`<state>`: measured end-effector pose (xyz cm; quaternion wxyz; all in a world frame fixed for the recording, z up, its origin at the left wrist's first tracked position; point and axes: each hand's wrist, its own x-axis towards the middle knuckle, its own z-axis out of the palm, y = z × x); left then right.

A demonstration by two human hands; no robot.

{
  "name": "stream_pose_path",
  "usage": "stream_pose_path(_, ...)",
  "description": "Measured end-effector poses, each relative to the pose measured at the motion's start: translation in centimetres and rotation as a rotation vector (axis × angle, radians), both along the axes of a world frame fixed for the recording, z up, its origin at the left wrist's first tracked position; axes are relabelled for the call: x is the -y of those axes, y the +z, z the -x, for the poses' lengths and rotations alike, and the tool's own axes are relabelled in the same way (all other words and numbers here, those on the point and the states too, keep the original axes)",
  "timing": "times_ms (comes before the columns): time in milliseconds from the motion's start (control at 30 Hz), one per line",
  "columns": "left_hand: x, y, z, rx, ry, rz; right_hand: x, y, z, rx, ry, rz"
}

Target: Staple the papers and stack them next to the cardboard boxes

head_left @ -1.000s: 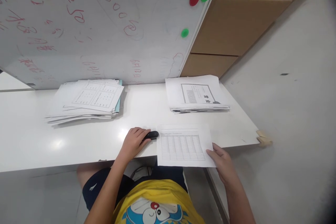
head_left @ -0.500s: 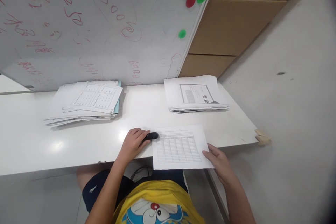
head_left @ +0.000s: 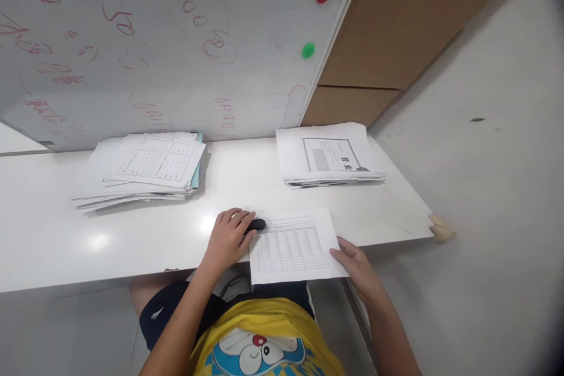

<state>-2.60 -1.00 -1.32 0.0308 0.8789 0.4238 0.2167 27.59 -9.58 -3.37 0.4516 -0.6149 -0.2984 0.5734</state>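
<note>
My left hand point(head_left: 230, 238) is closed around a small black stapler point(head_left: 257, 224) on the table, with most of it hidden under the fingers. Its rounded end pokes out over the upper left corner of a white paper sheet point(head_left: 328, 224) printed with a table grid. On the other side, my right hand point(head_left: 356, 264) pinches the sheet's right edge between thumb and fingers. The sheet lies partly on the table and its lower part hangs past the front edge.
A thick paper stack point(head_left: 145, 164) lies at the left of the white table point(head_left: 53, 241), and another paper stack point(head_left: 326, 155) at the back right. Behind stands a whiteboard point(head_left: 176, 70) with round magnets. Cardboard boxes point(head_left: 409, 35) and a wall point(head_left: 497, 188) are to the right.
My right hand has moved the sheet left, so its corner reaches farther under the stapler. My left hand's fingers have shifted slightly on the stapler.
</note>
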Motion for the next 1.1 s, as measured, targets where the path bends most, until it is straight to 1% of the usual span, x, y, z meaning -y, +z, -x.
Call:
stream_pose_path(100, 0.2, 0.2, -1.8, -0.029, -0.022, 0.028, -0.2, 0.1, 0.1, 0.017, 0.018, -0.026)
stream_pose_path(200, 0.1, -0.5, -3.2, -0.057, -0.004, 0.017, -0.4, 0.3, 0.3, 0.042, 0.043, -0.038)
stream_pose_path(300, -0.1, -1.5, -3.6, -0.073, 0.018, -0.057, -0.8, 0.4, 0.5, 0.03, 0.05, -0.044)
stream_pose_path(400, -0.1, -1.9, -3.5, -0.09, 0.021, -0.131, -1.4, -0.1, 0.5, 0.013, 0.03, -0.06)
stream_pose_path(500, 0.2, -1.7, -3.4, -0.091, 0.027, -0.202, -2.0, -1.1, 0.7, 0.02, 0.043, -0.032)
stream_pose_path(600, 0.4, -1.3, -3.5, -0.068, 0.049, -0.262, -2.3, -1.8, 1.0, 0.017, 0.053, -0.042)
stream_pose_path(700, 0.5, -0.8, -3.4, -0.027, 0.062, -0.303, -2.1, -1.7, 1.1, 0.039, 0.039, -0.078)
stream_pose_path(800, 0.8, -0.4, -2.5, 0.032, 0.055, -0.331, -1.7, -0.9, -0.4, 0.107, 0.04, -0.14)
stream_pose_path(867, 1.1, -0.4, -1.5, 0.071, 0.069, -0.329, -1.9, -0.1, -2.3, 0.204, -0.022, -0.163)
stream_pose_path(967, 1.7, -1.0, 0.1, 0.107, 0.117, -0.279, -3.7, 1.3, -5.8, 0.394, -0.257, -0.199)
stream_pose_path(1033, 2.0, -1.6, 1.0, 0.127, 0.15, -0.229, -6.3, 2.1, -7.9, 0.484, -0.392, -0.279)
stream_pose_path(1067, 2.1, -1.7, 1.5, 0.134, 0.168, -0.209, -7.8, 2.4, -8.7, 0.518, -0.417, -0.328)
stream_pose_path(1100, 2.1, -1.8, 2.0, 0.134, 0.184, -0.196, -9.6, 2.7, -9.4, 0.568, -0.413, -0.366)
